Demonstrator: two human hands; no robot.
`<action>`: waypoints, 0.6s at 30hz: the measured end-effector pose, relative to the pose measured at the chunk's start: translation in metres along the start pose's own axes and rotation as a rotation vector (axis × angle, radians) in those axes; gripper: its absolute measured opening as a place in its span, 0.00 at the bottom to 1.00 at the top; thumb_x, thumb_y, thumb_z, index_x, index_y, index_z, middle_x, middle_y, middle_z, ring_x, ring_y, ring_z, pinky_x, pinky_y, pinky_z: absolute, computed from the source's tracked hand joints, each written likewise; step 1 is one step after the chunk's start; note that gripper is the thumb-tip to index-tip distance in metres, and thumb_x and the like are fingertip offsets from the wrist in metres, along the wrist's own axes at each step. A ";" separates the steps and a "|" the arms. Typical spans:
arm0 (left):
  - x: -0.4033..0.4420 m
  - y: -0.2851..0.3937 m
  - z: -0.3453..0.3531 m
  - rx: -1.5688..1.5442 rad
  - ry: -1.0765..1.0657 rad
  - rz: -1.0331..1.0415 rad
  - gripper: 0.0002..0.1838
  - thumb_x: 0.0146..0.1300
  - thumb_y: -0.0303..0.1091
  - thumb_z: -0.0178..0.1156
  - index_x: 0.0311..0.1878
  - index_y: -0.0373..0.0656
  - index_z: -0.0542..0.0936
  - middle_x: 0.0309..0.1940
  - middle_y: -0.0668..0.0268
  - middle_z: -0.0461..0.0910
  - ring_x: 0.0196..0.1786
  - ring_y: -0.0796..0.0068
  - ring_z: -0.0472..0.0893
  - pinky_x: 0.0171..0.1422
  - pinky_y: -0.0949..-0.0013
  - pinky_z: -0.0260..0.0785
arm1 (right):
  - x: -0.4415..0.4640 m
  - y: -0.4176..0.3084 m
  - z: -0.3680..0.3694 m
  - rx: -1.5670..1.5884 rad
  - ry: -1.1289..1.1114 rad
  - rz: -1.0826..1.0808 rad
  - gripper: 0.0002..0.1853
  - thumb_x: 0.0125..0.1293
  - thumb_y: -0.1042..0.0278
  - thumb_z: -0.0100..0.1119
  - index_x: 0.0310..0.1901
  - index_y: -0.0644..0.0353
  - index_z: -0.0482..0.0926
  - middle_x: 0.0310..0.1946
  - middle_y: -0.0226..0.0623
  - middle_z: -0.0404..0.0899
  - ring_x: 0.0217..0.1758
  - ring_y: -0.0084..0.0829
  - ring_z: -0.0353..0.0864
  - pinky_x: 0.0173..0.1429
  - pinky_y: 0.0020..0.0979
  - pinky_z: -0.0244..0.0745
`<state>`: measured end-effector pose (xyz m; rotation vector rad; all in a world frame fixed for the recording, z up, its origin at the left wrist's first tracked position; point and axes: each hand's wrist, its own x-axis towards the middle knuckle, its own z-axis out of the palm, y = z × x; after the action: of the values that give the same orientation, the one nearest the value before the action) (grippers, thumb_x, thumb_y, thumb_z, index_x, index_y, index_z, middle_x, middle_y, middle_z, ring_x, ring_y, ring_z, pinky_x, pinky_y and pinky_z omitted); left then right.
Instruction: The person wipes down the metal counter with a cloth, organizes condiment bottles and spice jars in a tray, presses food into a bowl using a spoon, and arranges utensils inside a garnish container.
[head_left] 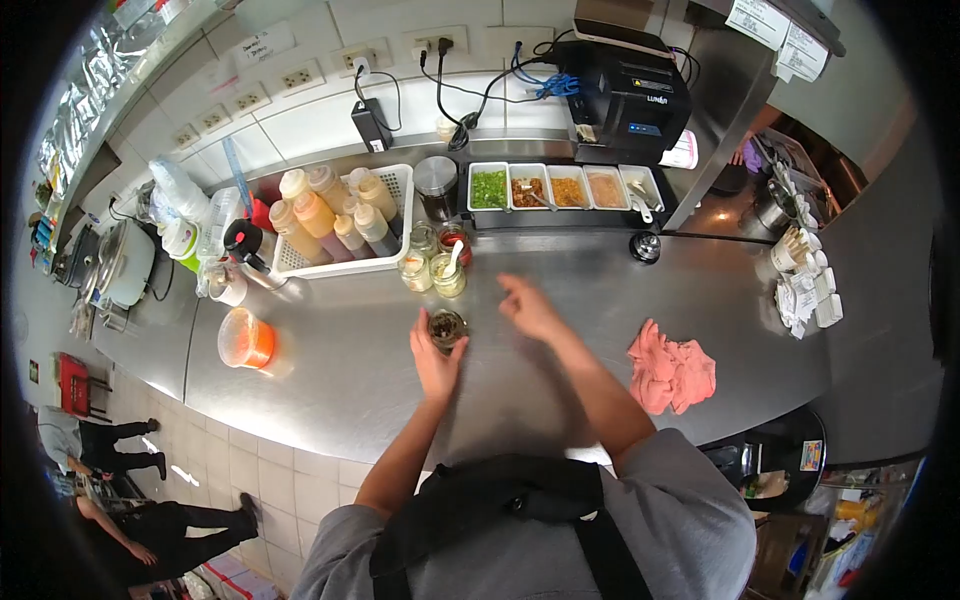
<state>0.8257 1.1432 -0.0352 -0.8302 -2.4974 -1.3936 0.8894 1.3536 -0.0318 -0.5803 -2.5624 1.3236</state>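
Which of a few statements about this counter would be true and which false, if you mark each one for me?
1. The left hand holds a small glass jar. True.
2. The right hand touches the pink cloth. False: it is apart from the pink cloth.
3. Squeeze bottles stand in a white basket. True.
4. The orange tub is right of the pink cloth. False: it is left of it.

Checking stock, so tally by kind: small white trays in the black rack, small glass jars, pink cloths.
White trays: 5
Small glass jars, including one in the left hand: 5
Pink cloth: 1
Total: 11
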 end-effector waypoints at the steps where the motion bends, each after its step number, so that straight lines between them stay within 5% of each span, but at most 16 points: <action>1: 0.008 -0.004 -0.002 -0.028 0.021 -0.004 0.49 0.46 0.32 0.74 0.70 0.38 0.55 0.57 0.50 0.67 0.57 0.48 0.68 0.62 0.55 0.62 | 0.015 0.003 -0.020 -0.134 0.078 0.074 0.33 0.56 0.73 0.60 0.65 0.61 0.63 0.61 0.50 0.68 0.57 0.45 0.72 0.63 0.41 0.68; 3: 0.024 -0.020 -0.001 -0.044 0.039 -0.029 0.50 0.45 0.32 0.74 0.70 0.39 0.55 0.56 0.51 0.67 0.56 0.49 0.69 0.62 0.56 0.63 | 0.035 0.002 -0.054 -0.370 0.421 0.080 0.30 0.57 0.72 0.59 0.63 0.62 0.64 0.63 0.49 0.64 0.61 0.49 0.67 0.65 0.44 0.65; 5: 0.042 -0.028 -0.002 -0.019 0.050 -0.055 0.52 0.45 0.31 0.74 0.72 0.39 0.52 0.56 0.52 0.68 0.55 0.50 0.70 0.61 0.56 0.63 | 0.057 0.013 -0.082 -0.521 0.540 0.092 0.29 0.59 0.71 0.58 0.63 0.62 0.64 0.64 0.47 0.61 0.62 0.49 0.64 0.64 0.44 0.66; 13: 0.065 -0.038 0.000 0.125 0.007 -0.089 0.54 0.46 0.33 0.74 0.73 0.42 0.49 0.57 0.55 0.73 0.58 0.50 0.70 0.63 0.58 0.63 | 0.086 0.045 -0.121 -0.626 0.457 0.087 0.16 0.63 0.67 0.58 0.51 0.58 0.73 0.52 0.39 0.71 0.55 0.44 0.73 0.54 0.42 0.74; 18: 0.059 -0.032 -0.002 0.134 0.097 -0.009 0.55 0.46 0.35 0.74 0.73 0.42 0.49 0.65 0.50 0.61 0.64 0.48 0.65 0.67 0.56 0.60 | 0.091 0.049 -0.123 -0.647 0.516 0.093 0.12 0.61 0.64 0.61 0.44 0.58 0.77 0.45 0.39 0.76 0.49 0.45 0.77 0.51 0.41 0.76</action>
<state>0.7593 1.1513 -0.0343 -0.7084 -2.4910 -1.2224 0.8626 1.5085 -0.0013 -0.9978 -2.4790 0.2552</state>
